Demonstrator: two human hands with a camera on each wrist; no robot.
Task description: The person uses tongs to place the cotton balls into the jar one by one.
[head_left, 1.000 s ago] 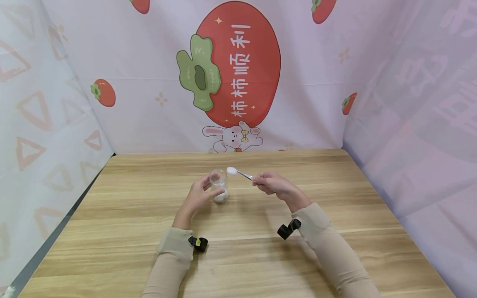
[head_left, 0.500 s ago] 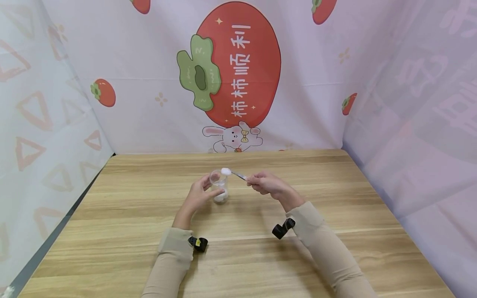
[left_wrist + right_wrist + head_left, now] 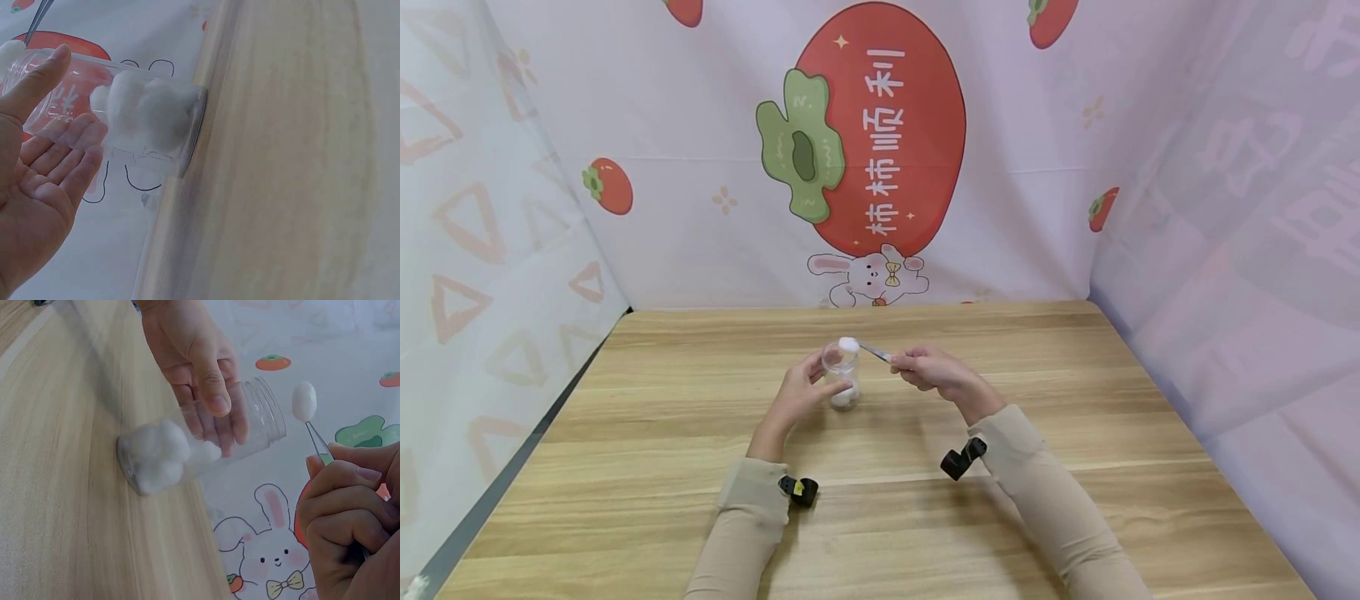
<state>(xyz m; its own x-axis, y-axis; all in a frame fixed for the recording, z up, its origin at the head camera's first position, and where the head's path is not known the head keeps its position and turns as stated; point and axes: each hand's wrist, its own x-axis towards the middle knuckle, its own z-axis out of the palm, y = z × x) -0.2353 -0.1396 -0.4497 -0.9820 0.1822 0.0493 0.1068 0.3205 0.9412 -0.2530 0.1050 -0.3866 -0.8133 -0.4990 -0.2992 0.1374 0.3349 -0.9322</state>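
Observation:
A clear, open-topped jar (image 3: 841,363) stands upright on the wooden table, with several white cotton balls (image 3: 156,456) at its bottom. My left hand (image 3: 802,390) holds the jar, thumb on the near side and fingers round the far side. In my right hand (image 3: 938,372) I grip metal tweezers (image 3: 319,441) with curled fingers. Their tips pinch one cotton ball (image 3: 304,401), which hangs just above the jar's mouth. From the right wrist, that ball appears apart from the threaded rim (image 3: 270,409).
The wooden table (image 3: 880,517) reaches back to a white printed cloth (image 3: 700,250) with persimmons and a rabbit. More cloth hangs at both sides. A black wrist camera (image 3: 805,492) sits on my left sleeve, another camera (image 3: 955,463) on my right.
My right hand has moved left with the tweezers, bringing the cotton ball from beside the jar to above its mouth. My left hand and the jar have stayed in place.

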